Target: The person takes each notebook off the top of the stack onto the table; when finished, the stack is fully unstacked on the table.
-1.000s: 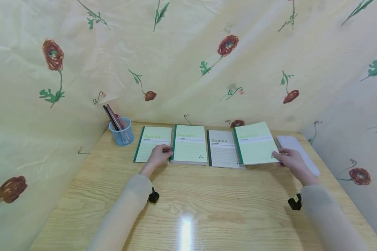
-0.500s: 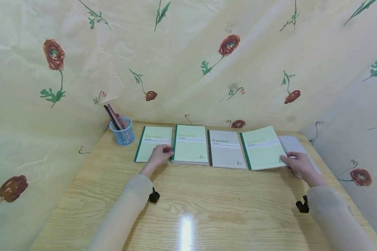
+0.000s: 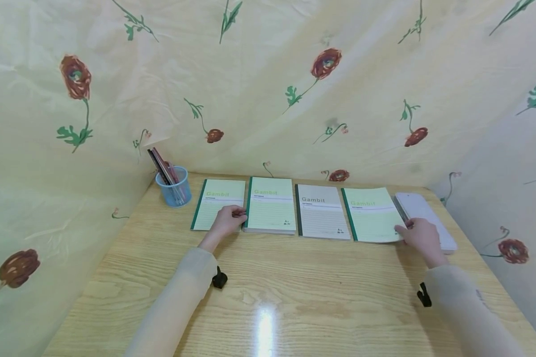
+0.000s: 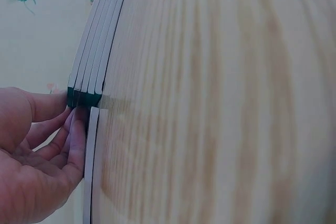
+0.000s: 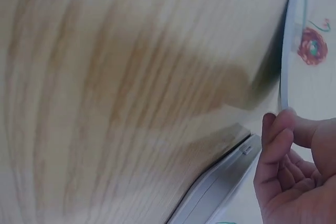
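Note:
At the back of the table several notebooks lie in a row. My right hand point(image 3: 422, 239) pinches the lower right corner of the rightmost green-spined notebook point(image 3: 371, 213); in the right wrist view this notebook's edge point(image 5: 286, 66) bends up off the table at the fingertips. My left hand point(image 3: 227, 220) rests between the leftmost green-spined notebook point(image 3: 214, 198) and a thicker stack of notebooks point(image 3: 270, 206). In the left wrist view its thumb and fingers touch the stack's green spine corner point(image 4: 84, 97). A grey notebook point(image 3: 322, 213) with a dark spine lies between the stack and the rightmost notebook.
A blue mesh pen cup point(image 3: 174, 188) with pens stands at the back left. Just right of my right hand lies a white flat case point(image 3: 429, 218). Flowered cloth point(image 3: 268, 99) hangs behind the wooden table point(image 3: 295, 297).
My right hand moved the rightmost notebook right, off the grey one, and lowered it towards the table beside it. The left hand stays in place.

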The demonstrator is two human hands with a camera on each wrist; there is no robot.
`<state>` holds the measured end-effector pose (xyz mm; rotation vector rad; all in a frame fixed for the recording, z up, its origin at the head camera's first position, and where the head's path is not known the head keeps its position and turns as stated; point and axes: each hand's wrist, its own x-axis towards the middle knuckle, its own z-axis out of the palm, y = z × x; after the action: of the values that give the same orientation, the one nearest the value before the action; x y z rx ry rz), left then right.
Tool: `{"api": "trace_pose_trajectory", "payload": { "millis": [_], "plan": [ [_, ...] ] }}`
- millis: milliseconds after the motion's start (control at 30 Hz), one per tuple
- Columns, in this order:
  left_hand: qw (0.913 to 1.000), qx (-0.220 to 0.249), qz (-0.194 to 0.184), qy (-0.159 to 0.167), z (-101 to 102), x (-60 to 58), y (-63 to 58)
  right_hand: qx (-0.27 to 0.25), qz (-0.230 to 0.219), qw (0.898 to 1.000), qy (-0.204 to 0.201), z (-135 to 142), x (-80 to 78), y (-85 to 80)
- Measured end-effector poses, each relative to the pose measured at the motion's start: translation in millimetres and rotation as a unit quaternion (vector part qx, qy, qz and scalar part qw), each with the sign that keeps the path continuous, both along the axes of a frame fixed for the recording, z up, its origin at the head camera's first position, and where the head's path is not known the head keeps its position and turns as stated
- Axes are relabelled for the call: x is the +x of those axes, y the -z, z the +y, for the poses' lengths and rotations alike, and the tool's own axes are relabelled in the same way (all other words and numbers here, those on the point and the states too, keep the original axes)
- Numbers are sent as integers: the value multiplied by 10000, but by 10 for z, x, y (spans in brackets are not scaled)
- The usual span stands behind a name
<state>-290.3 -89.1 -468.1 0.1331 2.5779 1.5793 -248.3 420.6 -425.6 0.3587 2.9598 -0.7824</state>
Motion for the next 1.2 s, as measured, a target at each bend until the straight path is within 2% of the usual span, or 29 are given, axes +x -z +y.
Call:
{"api": "trace_pose_trajectory", "payload": {
  "millis": [167,533,900,1200],
  "plan": [
    [10000,-4,24,8,8,-12,8,371,166,9991,156,-42,-1,49],
    [9999,-71,81,-6,19,-1,-16,967,312,9948,71,-30,19,127],
    [9999,-61,103,-10,15,-7,11,1252,388,9914,-46,-54,62,132],
    [10000,-46,44,-59,4,-21,37,1276,684,9894,-93,-110,42,118]
  ]
}}
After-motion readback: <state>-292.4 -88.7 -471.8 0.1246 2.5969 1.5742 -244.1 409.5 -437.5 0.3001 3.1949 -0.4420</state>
